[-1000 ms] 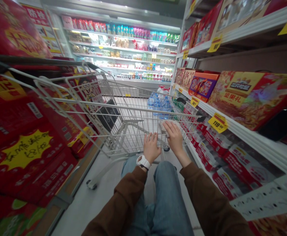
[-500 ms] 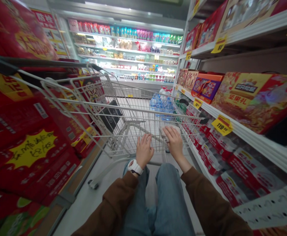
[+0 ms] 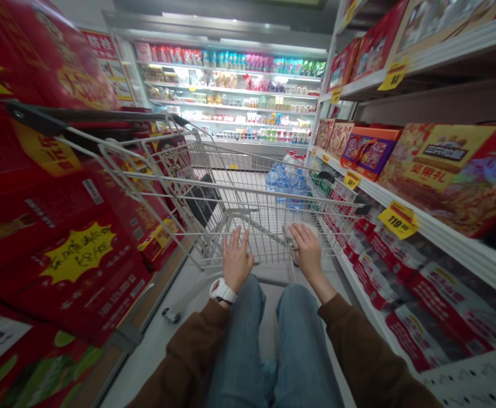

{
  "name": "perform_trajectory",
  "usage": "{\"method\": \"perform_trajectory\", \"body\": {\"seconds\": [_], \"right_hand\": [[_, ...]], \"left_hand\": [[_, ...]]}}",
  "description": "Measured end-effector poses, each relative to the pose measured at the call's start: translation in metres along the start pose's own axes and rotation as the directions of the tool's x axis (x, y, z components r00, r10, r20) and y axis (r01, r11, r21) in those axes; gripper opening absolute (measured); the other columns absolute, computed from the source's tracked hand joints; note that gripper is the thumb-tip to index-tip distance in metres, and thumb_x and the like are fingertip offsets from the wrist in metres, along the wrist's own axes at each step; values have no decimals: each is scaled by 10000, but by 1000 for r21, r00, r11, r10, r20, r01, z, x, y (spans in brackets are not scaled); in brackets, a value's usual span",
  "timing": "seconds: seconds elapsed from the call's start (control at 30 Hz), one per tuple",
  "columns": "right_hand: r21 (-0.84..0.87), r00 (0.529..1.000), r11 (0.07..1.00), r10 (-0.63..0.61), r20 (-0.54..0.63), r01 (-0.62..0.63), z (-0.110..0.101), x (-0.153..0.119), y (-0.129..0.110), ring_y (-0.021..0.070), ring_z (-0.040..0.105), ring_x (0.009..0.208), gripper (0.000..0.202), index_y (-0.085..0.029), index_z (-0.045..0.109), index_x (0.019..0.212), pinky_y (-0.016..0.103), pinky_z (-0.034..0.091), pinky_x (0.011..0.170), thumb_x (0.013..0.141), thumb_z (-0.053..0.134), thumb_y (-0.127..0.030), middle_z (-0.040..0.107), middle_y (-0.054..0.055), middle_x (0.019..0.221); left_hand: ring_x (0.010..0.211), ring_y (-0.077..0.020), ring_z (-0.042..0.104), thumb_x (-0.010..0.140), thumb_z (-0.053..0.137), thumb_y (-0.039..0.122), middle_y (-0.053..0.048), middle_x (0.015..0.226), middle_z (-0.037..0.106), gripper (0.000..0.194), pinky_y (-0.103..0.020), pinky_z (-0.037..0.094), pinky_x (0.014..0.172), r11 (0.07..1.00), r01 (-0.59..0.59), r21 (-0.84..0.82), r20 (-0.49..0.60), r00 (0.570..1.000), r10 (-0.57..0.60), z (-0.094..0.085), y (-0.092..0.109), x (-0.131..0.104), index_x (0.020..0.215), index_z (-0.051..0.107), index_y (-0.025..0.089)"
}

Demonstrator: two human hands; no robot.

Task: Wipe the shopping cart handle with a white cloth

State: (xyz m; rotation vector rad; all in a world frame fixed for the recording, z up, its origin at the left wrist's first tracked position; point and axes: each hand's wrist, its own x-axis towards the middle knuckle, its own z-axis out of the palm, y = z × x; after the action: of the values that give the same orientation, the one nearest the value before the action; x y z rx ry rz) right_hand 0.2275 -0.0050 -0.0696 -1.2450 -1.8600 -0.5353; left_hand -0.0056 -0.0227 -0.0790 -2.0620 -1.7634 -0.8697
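Head view: red boxes (image 3: 61, 195) stand stacked at far left, beside a wire shopping cart (image 3: 204, 201). The left hand (image 3: 236, 260) spreads its fingers wide before the cart (whether they touch it, I cannot tell). Next, the right hand (image 3: 308, 255) has its fingers over a pale cloth (image 3: 287, 233) at the cart's side; shelves (image 3: 456, 243) line the right.

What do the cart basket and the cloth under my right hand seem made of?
The cart basket looks like smooth, pale metal wire, perhaps coated, from its thin bars. The cloth seems soft, matte fabric, judging by crumpling; its fibre can't be told.
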Motion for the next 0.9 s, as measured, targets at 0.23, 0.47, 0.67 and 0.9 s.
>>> {"method": "perform_trajectory", "body": {"seconds": [0.23,0.47,0.67,0.9], "right_hand": [[36,993,996,-83,-86,87,-2,39,-10,225,386,1430,770,-232,552,1390,444,367,1157,699,401,71,551,41,1454],[29,998,998,-59,18,59,24,2,-5,246,425,1407,757,-210,585,1355,457,404,1126,676,425,83,584,71,1419],[77,997,996,-38,73,32,3,10,-5,232,449,1386,798,-218,573,1369,447,401,1132,642,423,77,577,52,1429],[62,996,994,-90,-1,90,2,44,-14,241,395,1428,752,-217,590,1351,447,353,1173,676,445,82,563,44,1442]], "left_hand": [[1484,-293,292,816,483,152,-65,1556,427,669,-570,160,1231,1000,7,0,46,999,-7,7,-4,1,1479,416,205],[1466,-301,325,805,496,160,-85,1521,471,653,-570,183,1229,999,27,-24,44,999,-26,4,3,4,1456,449,192],[1470,-304,317,798,502,153,-102,1521,467,669,-577,192,1224,998,50,-42,45,998,-48,9,7,5,1463,437,185],[1462,-310,325,802,502,148,-102,1491,498,644,-564,226,1217,998,50,-41,41,998,-48,6,11,6,1443,461,182]]}}
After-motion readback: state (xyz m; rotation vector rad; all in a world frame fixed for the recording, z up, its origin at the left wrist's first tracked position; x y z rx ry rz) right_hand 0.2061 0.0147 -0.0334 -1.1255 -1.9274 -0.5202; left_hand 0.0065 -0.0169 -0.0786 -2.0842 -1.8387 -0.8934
